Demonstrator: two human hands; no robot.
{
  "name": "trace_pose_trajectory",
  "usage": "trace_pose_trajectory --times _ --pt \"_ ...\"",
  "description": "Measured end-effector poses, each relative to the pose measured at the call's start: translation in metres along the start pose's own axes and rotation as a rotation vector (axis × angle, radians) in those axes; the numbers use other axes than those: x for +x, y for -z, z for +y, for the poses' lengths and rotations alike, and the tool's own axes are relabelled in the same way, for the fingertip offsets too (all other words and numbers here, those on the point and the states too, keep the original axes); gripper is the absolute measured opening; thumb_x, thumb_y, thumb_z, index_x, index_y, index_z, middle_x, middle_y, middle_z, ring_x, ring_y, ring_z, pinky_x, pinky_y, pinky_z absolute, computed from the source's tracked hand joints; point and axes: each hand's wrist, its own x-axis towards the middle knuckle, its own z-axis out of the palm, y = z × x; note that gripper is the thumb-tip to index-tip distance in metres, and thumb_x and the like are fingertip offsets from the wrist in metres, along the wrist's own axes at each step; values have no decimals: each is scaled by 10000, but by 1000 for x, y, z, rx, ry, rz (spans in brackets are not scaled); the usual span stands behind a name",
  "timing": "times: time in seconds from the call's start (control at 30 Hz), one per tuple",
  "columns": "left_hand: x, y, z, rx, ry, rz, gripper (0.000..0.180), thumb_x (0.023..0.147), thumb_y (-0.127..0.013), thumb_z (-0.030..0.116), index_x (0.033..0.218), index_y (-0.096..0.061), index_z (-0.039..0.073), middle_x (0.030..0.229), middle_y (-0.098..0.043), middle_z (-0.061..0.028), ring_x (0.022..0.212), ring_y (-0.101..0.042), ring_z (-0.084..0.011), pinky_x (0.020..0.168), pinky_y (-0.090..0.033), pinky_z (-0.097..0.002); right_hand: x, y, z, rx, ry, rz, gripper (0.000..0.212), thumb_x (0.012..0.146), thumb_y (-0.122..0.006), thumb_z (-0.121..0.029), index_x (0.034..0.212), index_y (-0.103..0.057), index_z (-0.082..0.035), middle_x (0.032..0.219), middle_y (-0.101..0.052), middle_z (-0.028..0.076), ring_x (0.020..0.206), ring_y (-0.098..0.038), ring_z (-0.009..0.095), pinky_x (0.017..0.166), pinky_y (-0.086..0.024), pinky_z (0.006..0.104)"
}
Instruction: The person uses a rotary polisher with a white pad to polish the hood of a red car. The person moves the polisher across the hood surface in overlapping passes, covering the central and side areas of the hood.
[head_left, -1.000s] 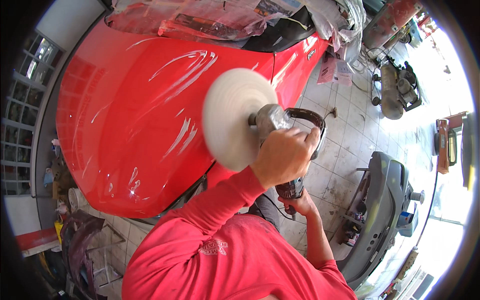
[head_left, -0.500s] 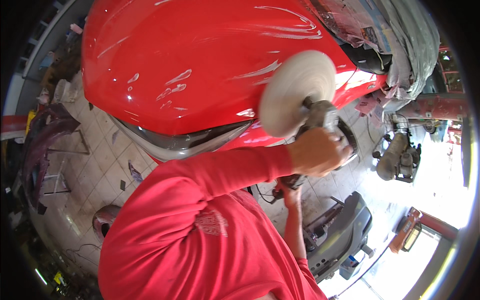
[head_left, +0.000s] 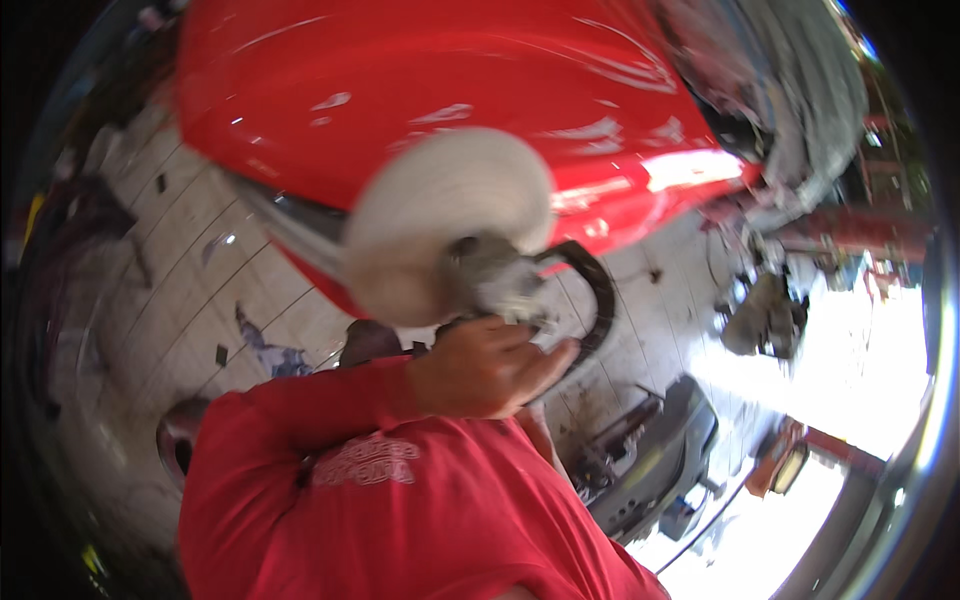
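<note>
A polisher point(head_left: 495, 280) with a large round whitish pad point(head_left: 455, 195) is in front of me, its pad at the front edge of a red car hood point(head_left: 400, 80). Whether the pad touches the paint I cannot tell. My left hand point(head_left: 485, 370) is closed around the polisher's body, beside its curved black handle point(head_left: 603, 300). Behind it, my right hand point(head_left: 536, 425) is mostly hidden at the tool's rear grip, which it visibly gripped a moment ago. The pad covers part of the headlight point(head_left: 300, 212). Whitish streaks mark the hood.
Clear plastic sheeting point(head_left: 815, 90) covers the car farther back. On the tiled floor point(head_left: 640, 300) at right are a compressor-like machine point(head_left: 765, 315) and a grey car part point(head_left: 660, 460). A dark purple bumper point(head_left: 75, 260) stands at left, and crumpled paper point(head_left: 270, 350) lies nearer.
The polisher and both hands have moved left and toward me, from the hood's right side to the headlight. My left elbow is more bent. The view has shifted and blurred.
</note>
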Motion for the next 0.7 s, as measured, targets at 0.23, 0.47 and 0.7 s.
trace_pose_trajectory --times 0.23,0.47,0.7 --pt "-9 -9 -7 6 -16 248 651 792 -733 242 1378 -657 -31 838 -659 -27 781 -651 -196 659 -533 -343 -8 9 -30 -168 -30 -142 356 816 -870 -250 1056 -727 -28 852 -748 138 821 -729 282 724 -561 412" --pt "-83 75 -3 73 122 380 687 614 -721 190 1264 -742 -31 709 -532 13 658 -575 -166 598 -507 -337 -7 -11 -74 -342 70 -239 429 801 -873 -288 1096 -729 -12 894 -771 179 892 -767 343 796 -589 451" --pt "-131 179 -50 179 351 462 588 657 -809 82 1197 -738 -140 880 -733 -149 713 -693 -216 658 -556 -341 8 -80 -178 -456 340 -237 512 828 -852 -339 1195 -685 -24 980 -762 231 947 -746 437 807 -583 501"
